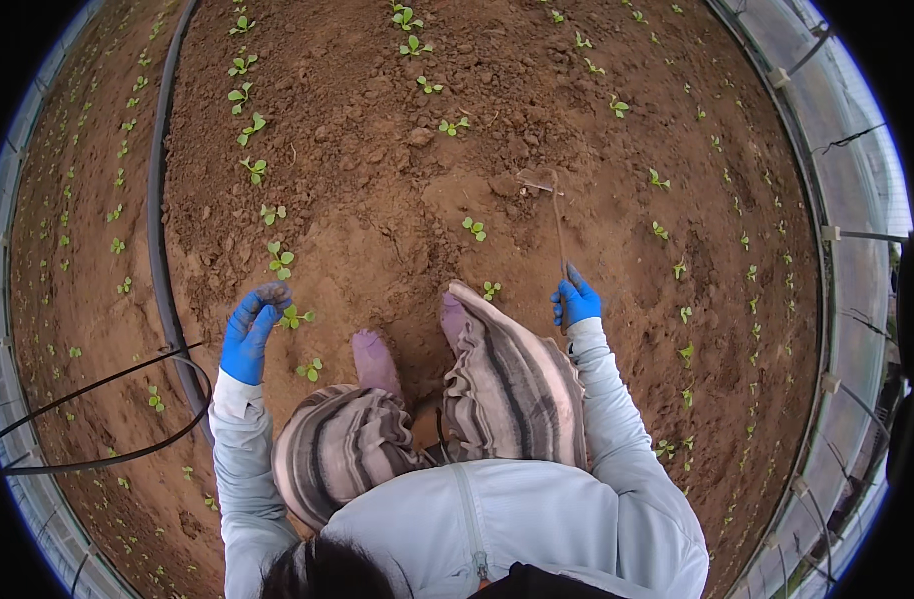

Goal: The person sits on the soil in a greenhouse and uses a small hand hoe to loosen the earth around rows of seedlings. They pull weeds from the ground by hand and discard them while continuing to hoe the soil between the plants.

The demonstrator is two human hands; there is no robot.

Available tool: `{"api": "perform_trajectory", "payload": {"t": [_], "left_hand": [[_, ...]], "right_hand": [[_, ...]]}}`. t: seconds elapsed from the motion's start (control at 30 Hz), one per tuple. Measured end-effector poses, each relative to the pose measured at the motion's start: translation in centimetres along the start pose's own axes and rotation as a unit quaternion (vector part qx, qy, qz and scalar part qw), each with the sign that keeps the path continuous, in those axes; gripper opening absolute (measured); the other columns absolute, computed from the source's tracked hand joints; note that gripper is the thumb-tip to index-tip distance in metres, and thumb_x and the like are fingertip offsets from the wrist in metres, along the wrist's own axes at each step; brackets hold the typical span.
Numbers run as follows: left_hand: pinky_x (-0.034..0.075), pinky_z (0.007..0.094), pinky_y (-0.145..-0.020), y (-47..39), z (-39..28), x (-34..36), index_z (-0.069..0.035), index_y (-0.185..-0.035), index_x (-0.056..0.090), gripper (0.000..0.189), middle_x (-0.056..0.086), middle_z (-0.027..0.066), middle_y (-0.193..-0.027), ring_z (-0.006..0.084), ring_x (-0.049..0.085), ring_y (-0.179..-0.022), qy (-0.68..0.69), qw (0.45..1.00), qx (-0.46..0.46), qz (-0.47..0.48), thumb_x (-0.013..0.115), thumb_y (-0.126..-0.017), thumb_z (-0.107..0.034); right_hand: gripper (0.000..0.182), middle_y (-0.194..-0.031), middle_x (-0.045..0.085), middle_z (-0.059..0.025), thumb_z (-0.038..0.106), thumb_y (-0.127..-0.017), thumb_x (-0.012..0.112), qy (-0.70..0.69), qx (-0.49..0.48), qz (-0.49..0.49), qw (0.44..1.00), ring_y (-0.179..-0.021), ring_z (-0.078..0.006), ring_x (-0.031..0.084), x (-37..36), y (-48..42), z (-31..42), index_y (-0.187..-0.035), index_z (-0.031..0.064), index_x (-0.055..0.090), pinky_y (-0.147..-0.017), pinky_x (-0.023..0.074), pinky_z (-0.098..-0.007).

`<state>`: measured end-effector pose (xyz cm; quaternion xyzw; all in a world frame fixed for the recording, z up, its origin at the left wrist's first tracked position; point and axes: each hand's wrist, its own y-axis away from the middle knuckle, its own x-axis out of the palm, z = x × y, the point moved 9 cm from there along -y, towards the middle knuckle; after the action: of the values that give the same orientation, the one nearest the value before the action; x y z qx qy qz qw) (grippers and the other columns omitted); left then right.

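Observation:
My left hand, in a soiled blue glove, is raised beside a leafy seedling, its fingers curled towards each other. Whether anything small is between those fingertips cannot be told. Blue-gloved too, my right hand grips the thin handle of a hand hoe, whose flat metal head rests on the soil further out. A small seedling grows between the two hands, left of the hoe. Another seedling stands close to my striped trouser leg.
Rows of seedlings run away through brown soil. A dark hose lies along the left, with a thinner black tube looping near it. The greenhouse's plastic side wall curves along the right.

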<state>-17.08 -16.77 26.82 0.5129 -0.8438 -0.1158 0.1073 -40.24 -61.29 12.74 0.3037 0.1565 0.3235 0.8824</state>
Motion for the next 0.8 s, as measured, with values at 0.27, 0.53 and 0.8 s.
{"api": "perform_trajectory", "payload": {"t": [0.27,0.53,0.8], "left_hand": [[0.038,0.0286,-0.093,-6.3,11.6,9.0,0.0,-0.119,0.046,0.031,0.054,0.0093,-0.113,0.0166,0.05,-0.106,0.055,0.977,-0.113,0.17,0.046,-0.089,-0.008],[0.04,0.0329,-0.092,-6.2,12.6,6.0,0.0,-0.119,0.046,0.032,0.053,0.01,-0.114,0.0207,0.052,-0.104,0.063,0.981,-0.139,0.119,0.048,-0.089,-0.012],[0.041,0.0333,-0.089,-6.3,12.2,5.6,-0.001,-0.119,0.047,0.033,0.055,0.0104,-0.113,0.0211,0.054,-0.102,0.085,0.98,-0.159,0.086,0.048,-0.089,-0.015]], "right_hand": [[0.043,-0.063,0.055,-0.0034,0.013,-0.087,0.05,0.103,-0.068,-0.012,0.992,-0.044,-0.0101,0.045,11.0,-14.4,7.1,-0.129,0.0208,0.045,-0.038,0.0399,-0.0277],[0.043,-0.071,0.059,-0.0089,0.02,-0.084,0.052,0.249,-0.171,-0.083,0.95,-0.054,-0.0167,0.054,16.6,-29.5,6.7,-0.126,0.0205,0.048,-0.051,0.0446,-0.0312],[0.045,-0.082,0.064,-0.0108,0.018,-0.082,0.054,0.193,-0.145,-0.056,0.969,-0.061,-0.0142,0.055,17.8,-23.7,7.1,-0.126,0.0122,0.047,-0.061,0.046,-0.0289]]}}
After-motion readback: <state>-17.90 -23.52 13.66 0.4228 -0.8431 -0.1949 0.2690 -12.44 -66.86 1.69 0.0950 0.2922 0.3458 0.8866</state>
